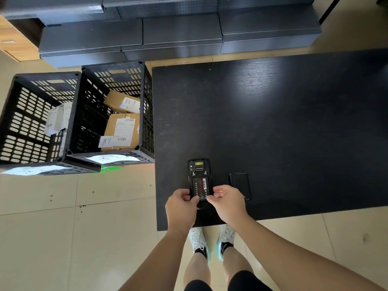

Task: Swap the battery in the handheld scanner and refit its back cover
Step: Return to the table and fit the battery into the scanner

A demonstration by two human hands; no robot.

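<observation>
Both hands, left (181, 203) and right (227, 199), pinch the rigid black plastic scanner (199, 181) near the dark table's (294, 122) front edge; its light, label-faced battery (201, 188) probably lifts from the near end.

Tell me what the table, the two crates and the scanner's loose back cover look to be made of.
Table: dark wood or wood-look laminate, semi-matte; fine grain lines show in the glare.
Crates: black moulded plastic, by the slotted lattice walls.
Back cover: probably matte black plastic, smooth with rounded corners; too dark to be sure.
</observation>
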